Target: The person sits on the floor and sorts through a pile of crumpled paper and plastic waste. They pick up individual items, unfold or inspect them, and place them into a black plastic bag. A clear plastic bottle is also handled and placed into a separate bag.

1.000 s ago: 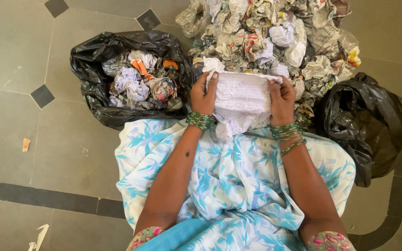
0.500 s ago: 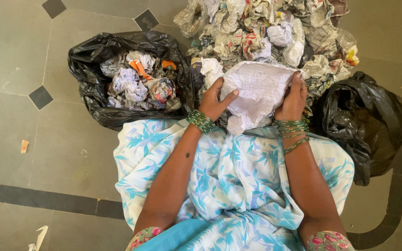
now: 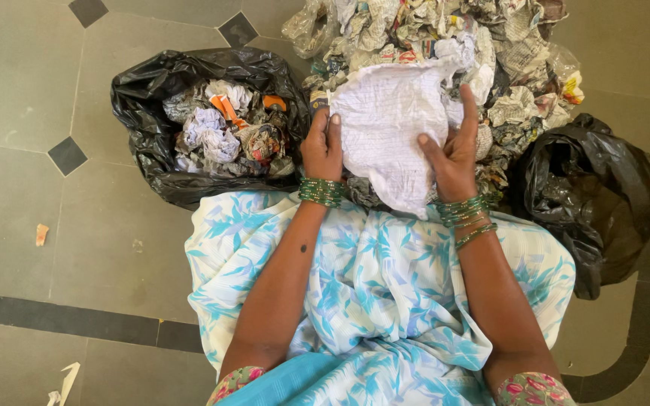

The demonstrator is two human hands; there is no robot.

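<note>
Down near the bottom, closest to the camera, lies the person's lap in a white cloth with blue leaf shapes (image 3: 385, 301). Two bare arms reach out from it, each with green bangles at the wrist.

Just past the lap, both hands are on a big white crumpled sheet of lined paper (image 3: 389, 124). The left hand (image 3: 322, 150) is closed on the sheet's left edge, with fingers pinched around it. The right hand (image 3: 451, 154) is more open. Its fingers are spread and point up, and its palm presses flat on the right side of the sheet. So the sheet is stretched between the two hands, and it is touching both of them.

The sheet's long way runs from near to far. Its narrow bottom tip hangs down close to the lap, between the wrists. Its wide top reaches away toward the pile. The middle of the paper sits up and to the right of the left hand, and up and to the left of the right hand. Both hands are about equally close to it.

To the left, next to the left hand, is an open black plastic bag full of scrunched paper balls (image 3: 144, 113). The left hand is the nearer one to it. To the right, beside the right wrist, is a second black plastic bag (image 3: 596, 203), and what is inside is hard to see.

Farthest away, behind the sheet, is a big heap of crumpled newspaper (image 3: 505, 53) on the grey tiled floor (image 3: 54, 225).
</note>
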